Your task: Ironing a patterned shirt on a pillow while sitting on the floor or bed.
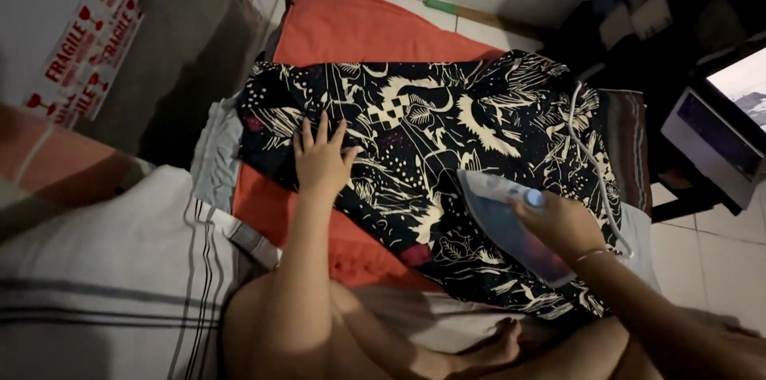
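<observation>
A black garment with a cream leaf-and-bird print (447, 141) lies spread over an orange cloth (351, 29) on the floor. My left hand (321, 158) presses flat on the garment's left part, fingers apart. My right hand (558, 224) grips the handle of a pale blue clothes iron (499, 216), which rests on the garment's near right part. The iron's white cord (590, 157) runs up over the fabric to the right.
A white striped pillow (104, 276) lies at lower left. An open laptop (718, 129) sits at right on the tiled floor. A cardboard box with red-and-white tape (88, 37) stands at upper left. My bare legs (383, 340) fill the bottom edge.
</observation>
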